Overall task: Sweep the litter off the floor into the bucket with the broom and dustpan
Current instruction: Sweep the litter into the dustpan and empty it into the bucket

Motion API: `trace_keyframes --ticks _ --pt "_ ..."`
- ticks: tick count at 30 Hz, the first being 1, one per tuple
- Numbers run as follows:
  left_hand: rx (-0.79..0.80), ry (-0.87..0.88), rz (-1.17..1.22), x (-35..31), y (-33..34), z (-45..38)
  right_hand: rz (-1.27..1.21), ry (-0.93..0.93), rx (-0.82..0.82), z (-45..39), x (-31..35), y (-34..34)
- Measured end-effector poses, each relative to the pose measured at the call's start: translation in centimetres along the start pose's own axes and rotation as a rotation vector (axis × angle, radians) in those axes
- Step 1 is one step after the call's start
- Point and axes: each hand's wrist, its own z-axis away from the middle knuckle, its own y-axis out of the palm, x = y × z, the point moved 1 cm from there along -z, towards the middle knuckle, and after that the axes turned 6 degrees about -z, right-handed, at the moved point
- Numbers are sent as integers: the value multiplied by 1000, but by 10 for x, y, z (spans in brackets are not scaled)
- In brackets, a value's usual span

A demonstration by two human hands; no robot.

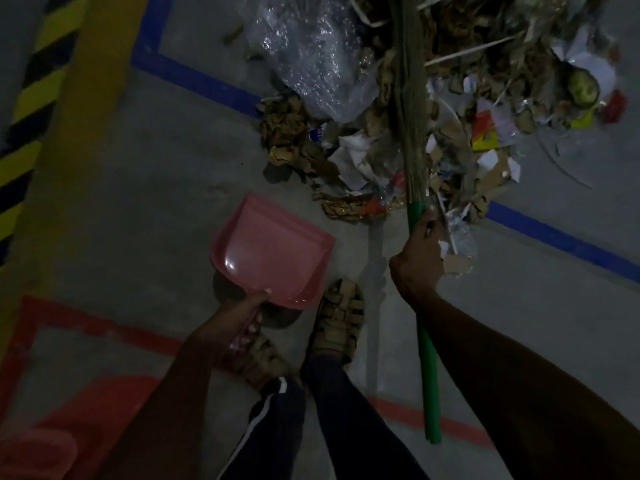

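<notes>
My left hand (235,323) grips the handle of a pink dustpan (273,251), which is held just above the grey floor with its mouth facing the litter. My right hand (417,258) grips the green handle of a grass broom (410,109), whose bristles reach up into the heap. The litter pile (398,140) of crumpled paper, cardboard scraps, sticks and a clear plastic sheet (311,53) lies ahead of the dustpan. A red bucket (86,420) shows at the bottom left, partly cut off by the frame edge.
My two sandalled feet (337,317) stand between the dustpan and the broom handle. Blue floor tape (194,77) runs beside the heap, red tape (104,327) crosses near my feet, and a yellow band with black hazard stripes (41,98) lines the left.
</notes>
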Motion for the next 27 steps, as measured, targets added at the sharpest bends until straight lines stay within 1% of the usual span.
trace_keyframes --ticks 3,8,15,21,24,27 --pt "-44 9 -50 -7 2 -10 19 25 -42 -16 -11 8" --pt "-73 36 -154 -34 0 -20 47 86 -76 -40 -28 15" --pt "-67 70 -222 -75 12 -39 100 -82 25 -29 -55 19" --pt "-103 46 -276 -69 8 -51 86 -196 127 6 -86 32" --pt "-113 34 -300 -69 8 -51 31 -174 57 14 -92 32" --pt "-103 39 -320 -69 9 -51 -65 -134 -101 8 -92 27"
